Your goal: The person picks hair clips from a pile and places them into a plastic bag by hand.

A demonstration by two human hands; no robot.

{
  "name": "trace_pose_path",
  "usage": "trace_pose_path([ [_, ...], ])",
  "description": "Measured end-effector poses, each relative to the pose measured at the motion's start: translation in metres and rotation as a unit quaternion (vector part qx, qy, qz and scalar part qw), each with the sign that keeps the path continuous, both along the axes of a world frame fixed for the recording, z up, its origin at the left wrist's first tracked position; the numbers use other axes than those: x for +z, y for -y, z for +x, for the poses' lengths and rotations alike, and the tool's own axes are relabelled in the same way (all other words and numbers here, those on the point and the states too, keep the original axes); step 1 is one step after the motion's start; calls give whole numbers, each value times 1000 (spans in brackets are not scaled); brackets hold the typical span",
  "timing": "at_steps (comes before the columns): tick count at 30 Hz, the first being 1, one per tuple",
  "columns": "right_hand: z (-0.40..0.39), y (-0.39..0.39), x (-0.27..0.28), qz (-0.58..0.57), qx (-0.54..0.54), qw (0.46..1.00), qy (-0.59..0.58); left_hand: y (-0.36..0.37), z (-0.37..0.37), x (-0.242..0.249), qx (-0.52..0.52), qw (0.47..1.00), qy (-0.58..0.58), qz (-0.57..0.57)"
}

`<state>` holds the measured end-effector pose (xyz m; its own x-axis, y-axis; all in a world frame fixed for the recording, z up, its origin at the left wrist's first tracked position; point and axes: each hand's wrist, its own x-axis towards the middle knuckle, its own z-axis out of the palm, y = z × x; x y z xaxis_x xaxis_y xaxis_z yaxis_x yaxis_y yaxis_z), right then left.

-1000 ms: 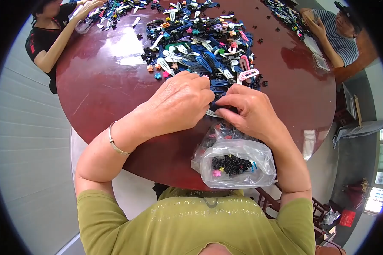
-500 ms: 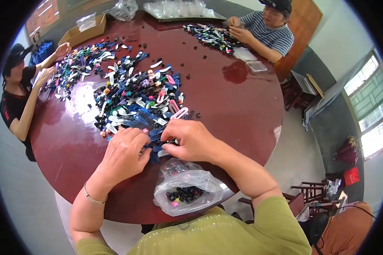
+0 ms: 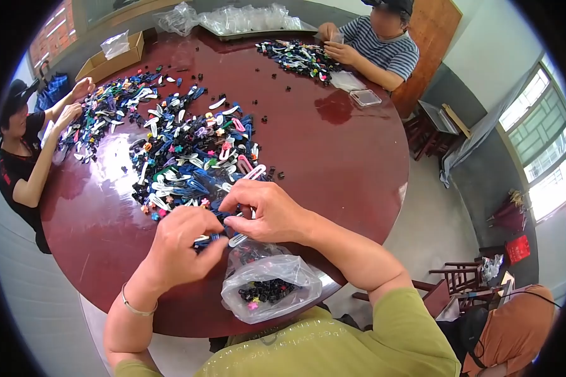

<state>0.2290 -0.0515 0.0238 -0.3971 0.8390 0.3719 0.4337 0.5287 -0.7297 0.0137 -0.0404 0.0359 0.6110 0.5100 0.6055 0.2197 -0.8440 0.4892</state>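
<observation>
A big pile of snap hair clips (image 3: 188, 169), mostly blue, white and black, with small black claw clips and pink clips among them, lies before me on the round table. At its near edge, my left hand (image 3: 188, 242) is curled, with blue and white hair clips (image 3: 206, 240) between thumb and fingers. Close on its right, my right hand (image 3: 267, 210) has thumb and forefinger drawn together at the pile; what they pinch is hidden. A white clip (image 3: 238, 240) lies under that hand. Below both, an open clear plastic bag (image 3: 302, 283) contains small black claw clips (image 3: 267, 290).
Two people (image 3: 25, 151) (image 3: 380, 47) sit across the dark red table (image 3: 333, 163), handling their own clip piles. A cardboard box (image 3: 110, 63), a tray of clear bags (image 3: 258, 28) and a clear case (image 3: 365, 97) are farther off. Stools (image 3: 462, 276) stand at right.
The view has shifted slightly. My left hand has come a little toward me, uncovering clips between its fingers. My right hand has moved slightly left.
</observation>
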Motion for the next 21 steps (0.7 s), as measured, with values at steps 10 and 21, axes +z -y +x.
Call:
trace_pose_path([
  [10,-10,-3,-21,170,22,975,140,29,13,6,-98,987,-62,110],
  [21,9,13,34,22,98,989,-111,32,8,17,-49,998,28,38],
])
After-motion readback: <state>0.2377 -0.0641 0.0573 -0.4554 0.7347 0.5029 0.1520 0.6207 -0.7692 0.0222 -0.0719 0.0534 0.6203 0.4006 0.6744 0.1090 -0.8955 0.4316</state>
